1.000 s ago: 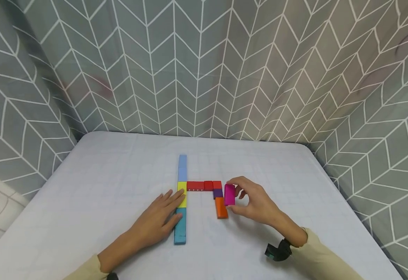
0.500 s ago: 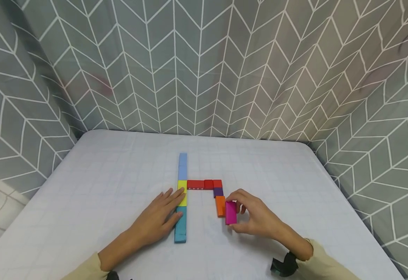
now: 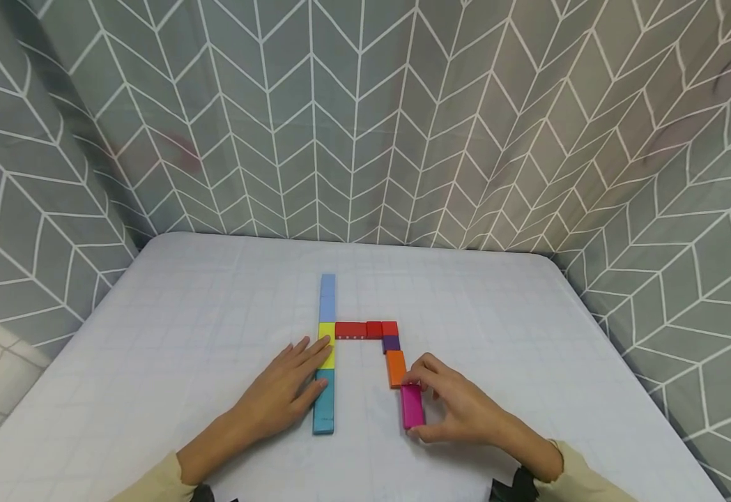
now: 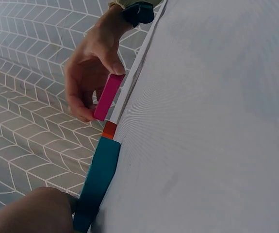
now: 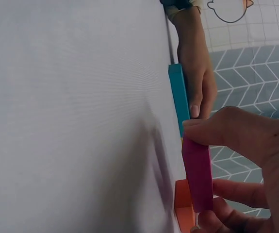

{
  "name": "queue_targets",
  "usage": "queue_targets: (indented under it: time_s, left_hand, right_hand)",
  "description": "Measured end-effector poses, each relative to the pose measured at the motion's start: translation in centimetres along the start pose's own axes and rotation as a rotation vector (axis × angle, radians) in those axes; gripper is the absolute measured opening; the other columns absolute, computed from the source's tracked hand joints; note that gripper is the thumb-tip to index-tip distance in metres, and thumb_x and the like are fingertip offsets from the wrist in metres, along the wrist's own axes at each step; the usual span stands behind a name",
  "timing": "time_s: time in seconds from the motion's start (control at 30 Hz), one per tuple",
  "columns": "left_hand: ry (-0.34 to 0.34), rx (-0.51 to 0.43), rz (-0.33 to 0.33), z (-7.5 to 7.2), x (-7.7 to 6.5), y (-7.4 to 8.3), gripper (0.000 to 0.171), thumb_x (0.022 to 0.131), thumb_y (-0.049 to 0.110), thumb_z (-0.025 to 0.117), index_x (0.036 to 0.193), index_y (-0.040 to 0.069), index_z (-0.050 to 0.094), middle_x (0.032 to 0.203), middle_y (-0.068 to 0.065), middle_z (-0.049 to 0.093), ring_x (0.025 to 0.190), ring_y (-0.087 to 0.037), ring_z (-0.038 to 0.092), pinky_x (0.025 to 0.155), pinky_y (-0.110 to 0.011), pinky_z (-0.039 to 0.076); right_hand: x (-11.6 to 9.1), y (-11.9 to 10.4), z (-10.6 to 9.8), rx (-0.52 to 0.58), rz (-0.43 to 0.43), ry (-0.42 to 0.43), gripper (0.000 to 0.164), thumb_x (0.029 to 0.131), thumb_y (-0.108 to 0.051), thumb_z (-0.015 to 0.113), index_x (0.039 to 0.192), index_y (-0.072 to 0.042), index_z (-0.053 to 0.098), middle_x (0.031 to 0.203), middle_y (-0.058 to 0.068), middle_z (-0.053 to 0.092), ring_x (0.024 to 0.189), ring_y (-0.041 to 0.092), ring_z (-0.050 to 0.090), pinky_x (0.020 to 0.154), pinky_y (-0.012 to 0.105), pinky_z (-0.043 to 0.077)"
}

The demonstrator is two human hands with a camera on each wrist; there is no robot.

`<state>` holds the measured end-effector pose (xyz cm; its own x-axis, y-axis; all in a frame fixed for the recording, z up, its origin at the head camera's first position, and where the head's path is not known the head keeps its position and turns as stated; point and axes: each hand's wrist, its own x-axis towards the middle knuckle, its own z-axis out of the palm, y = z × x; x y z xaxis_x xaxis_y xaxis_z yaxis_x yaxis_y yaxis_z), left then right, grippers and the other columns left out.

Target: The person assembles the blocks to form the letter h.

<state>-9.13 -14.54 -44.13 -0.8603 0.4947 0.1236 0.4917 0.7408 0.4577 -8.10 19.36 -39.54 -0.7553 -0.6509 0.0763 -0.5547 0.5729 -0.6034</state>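
My right hand [image 3: 456, 404] pinches a magenta block [image 3: 412, 406] by its two ends, thumb at the near end and fingers at the far end. In the right wrist view the block seems held a little above the cloth, near the orange block [image 5: 183, 204]. The head view places it just below the orange block [image 3: 396, 369]. My left hand [image 3: 280, 390] lies with extended fingers, fingertips on the yellow blocks [image 3: 326, 359] and thumb on the teal block [image 3: 324, 411]. Red blocks [image 3: 350, 330] and a purple block [image 3: 391, 344] join the yellow and orange ones.
Light blue blocks [image 3: 327, 298] continue the left column towards the back. A white cloth [image 3: 214, 300] covers the table. A grey patterned curtain [image 3: 352, 125] hangs behind it and along both sides.
My right hand has brought the magenta block towards the near edge, from beside the purple and orange blocks to just below the orange one. The left hand has stayed in place.
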Motion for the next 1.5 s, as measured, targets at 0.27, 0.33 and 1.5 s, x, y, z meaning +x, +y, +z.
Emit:
queue_targets:
  time_s: [0.27, 0.33, 1.5]
  left_hand:
    - [-0.004, 0.003, -0.003, -0.08, -0.04, 0.15, 0.064, 0.107, 0.043, 0.057, 0.161, 0.013, 0.041, 0.168, 0.004, 0.03, 0.155, -0.028, 0.021, 0.124, -0.051, 0.018]
    - [0.001, 0.003, 0.001, -0.09, -0.04, 0.12, 0.064, 0.107, 0.043, 0.057, 0.161, 0.013, 0.041, 0.168, 0.004, 0.031, 0.155, -0.028, 0.022, 0.124, -0.051, 0.018]
    - [0.051, -0.002, 0.051, -0.07, 0.02, -0.21, 0.061, 0.107, 0.039, 0.058, 0.159, 0.01, 0.044, 0.166, 0.0, 0.035, 0.154, -0.03, 0.026, 0.123, -0.051, 0.021]
  right_hand:
    - [-0.11, 0.38, 0.64, -0.017, -0.056, -0.017, 0.054, 0.08, -0.027, 0.093, 0.126, -0.015, 0.066, 0.12, -0.009, 0.051, 0.097, 0.011, 0.056, 0.076, 0.023, 0.054]
    - [-0.07, 0.45, 0.71, -0.023, -0.073, -0.014, 0.053, 0.081, -0.025, 0.092, 0.126, -0.015, 0.066, 0.12, -0.007, 0.051, 0.097, 0.011, 0.056, 0.078, 0.023, 0.054]
    - [-0.07, 0.15, 0.04, -0.198, -0.04, -0.024, 0.073, 0.083, -0.043, 0.089, 0.145, -0.019, 0.059, 0.158, 0.004, 0.042, 0.137, 0.026, 0.045, 0.095, 0.042, 0.058]
